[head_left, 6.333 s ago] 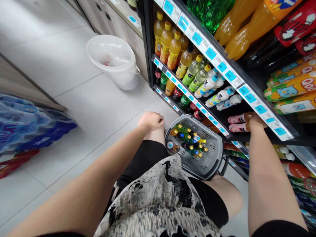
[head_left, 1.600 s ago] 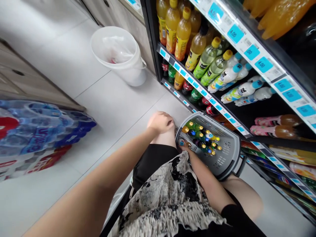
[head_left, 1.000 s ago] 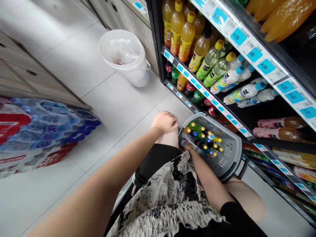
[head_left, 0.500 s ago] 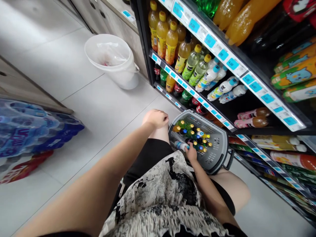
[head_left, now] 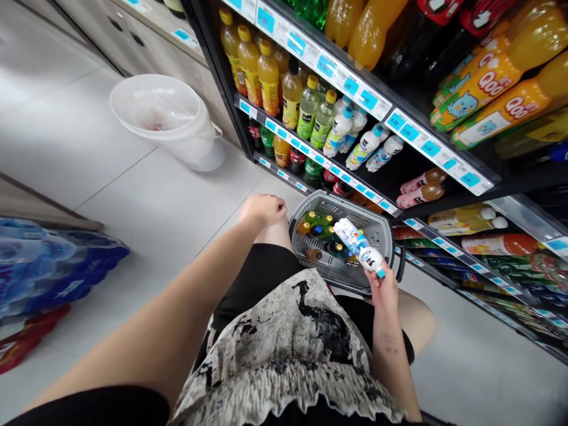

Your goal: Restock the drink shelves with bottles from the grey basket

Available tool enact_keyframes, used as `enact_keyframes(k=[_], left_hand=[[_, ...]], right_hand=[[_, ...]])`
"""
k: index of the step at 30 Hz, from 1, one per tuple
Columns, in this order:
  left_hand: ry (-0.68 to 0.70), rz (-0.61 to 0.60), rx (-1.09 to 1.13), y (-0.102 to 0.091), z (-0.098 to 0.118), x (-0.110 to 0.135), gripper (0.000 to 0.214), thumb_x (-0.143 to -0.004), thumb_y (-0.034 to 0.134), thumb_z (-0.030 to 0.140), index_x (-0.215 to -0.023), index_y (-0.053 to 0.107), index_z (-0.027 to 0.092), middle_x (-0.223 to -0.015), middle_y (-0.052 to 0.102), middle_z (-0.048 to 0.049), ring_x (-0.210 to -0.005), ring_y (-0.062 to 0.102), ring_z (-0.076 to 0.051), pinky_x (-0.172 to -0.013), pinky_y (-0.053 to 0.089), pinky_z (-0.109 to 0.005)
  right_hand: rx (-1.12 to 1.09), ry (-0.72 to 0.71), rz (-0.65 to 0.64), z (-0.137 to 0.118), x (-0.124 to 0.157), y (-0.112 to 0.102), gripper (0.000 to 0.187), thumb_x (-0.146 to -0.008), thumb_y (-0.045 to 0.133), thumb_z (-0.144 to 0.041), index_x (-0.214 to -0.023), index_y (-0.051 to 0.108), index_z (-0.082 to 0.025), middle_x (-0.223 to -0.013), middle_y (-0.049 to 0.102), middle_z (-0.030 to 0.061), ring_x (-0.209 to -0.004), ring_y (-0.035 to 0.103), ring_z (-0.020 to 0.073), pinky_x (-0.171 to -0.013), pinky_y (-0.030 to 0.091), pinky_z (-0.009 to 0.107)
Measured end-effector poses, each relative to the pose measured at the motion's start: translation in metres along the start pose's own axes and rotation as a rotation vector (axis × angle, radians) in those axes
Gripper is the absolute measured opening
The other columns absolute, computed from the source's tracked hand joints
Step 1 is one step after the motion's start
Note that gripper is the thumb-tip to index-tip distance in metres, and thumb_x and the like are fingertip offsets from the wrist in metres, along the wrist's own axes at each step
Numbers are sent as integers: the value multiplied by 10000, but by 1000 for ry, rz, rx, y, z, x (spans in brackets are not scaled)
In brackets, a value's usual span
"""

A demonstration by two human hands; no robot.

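Observation:
My right hand [head_left: 382,285] grips a white drink bottle [head_left: 355,242] with a blue cap by its cap end. The bottle is tilted over a grey shopping basket [head_left: 386,234], its base pointing up and left. Inside the basket stand several bottles [head_left: 316,229] with yellow, blue and dark caps, partly hidden by the one I hold. On my left knee rests my left hand [head_left: 265,209], its fingers curled into a loose fist with nothing visible in them. The basket sits between my knees, against the shelf.
Drink shelves [head_left: 319,148] with blue price tags rise in front and to the right, holding juice and soda bottles. A white bucket [head_left: 195,148] with a plastic liner stands on the floor. Shrink-wrapped water packs [head_left: 57,260] are stacked at left.
My right hand has lifted the white bottle out from among the others in the basket and moved right with it. My left hand stays on the knee. The view has shifted rightward.

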State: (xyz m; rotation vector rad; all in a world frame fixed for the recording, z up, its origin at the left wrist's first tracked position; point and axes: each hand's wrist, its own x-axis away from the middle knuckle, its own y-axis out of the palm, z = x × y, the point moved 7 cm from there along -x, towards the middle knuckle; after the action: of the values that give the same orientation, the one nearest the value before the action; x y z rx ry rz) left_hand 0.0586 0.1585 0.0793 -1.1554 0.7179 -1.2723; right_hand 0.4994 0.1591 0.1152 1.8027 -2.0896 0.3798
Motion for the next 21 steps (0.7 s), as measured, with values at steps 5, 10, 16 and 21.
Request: enact_keyframes(k=[5, 10, 16, 21], left_hand=[[-29, -18, -36, -4, -1, 2, 413, -912, 386, 420, -850, 760, 256, -1012, 802, -93, -936, 723, -265, -758, 454, -362], [-41, -8, -30, -3, -5, 0, 399, -908, 406, 421, -852, 771, 269, -998, 806, -78, -926, 721, -256, -762, 467, -350], [-47, -26, -21, -3, -5, 1, 419, -912, 397, 414, -878, 785, 260, -1002, 801, -96, -941, 726, -275, -794, 478, -369], [-55, -13, 20, -6, -6, 3, 392, -901, 414, 413, -845, 767, 253, -1002, 804, -98, -929, 724, -282, -780, 467, -376]], right_hand=[[-108, -4, -6, -20, 1, 0, 526, -710, 714, -375, -1196, 697, -175, -558, 420, -115, -454, 297, 40, -912, 598, 270], [-99, -37, 20, -24, -4, 7, 529, -682, 738, -382, -1171, 721, -181, -727, 578, -55, -483, 355, 40, -836, 612, 275], [-88, -11, 51, -13, -5, 13, 550, -655, 776, -352, -1171, 710, -172, -867, 666, -25, -520, 441, 26, -793, 613, 250], [-150, 110, 93, 2, -21, 13, 364, -677, 751, -371, -972, 695, -166, -543, 451, -104, -455, 386, 49, -841, 641, 336]])
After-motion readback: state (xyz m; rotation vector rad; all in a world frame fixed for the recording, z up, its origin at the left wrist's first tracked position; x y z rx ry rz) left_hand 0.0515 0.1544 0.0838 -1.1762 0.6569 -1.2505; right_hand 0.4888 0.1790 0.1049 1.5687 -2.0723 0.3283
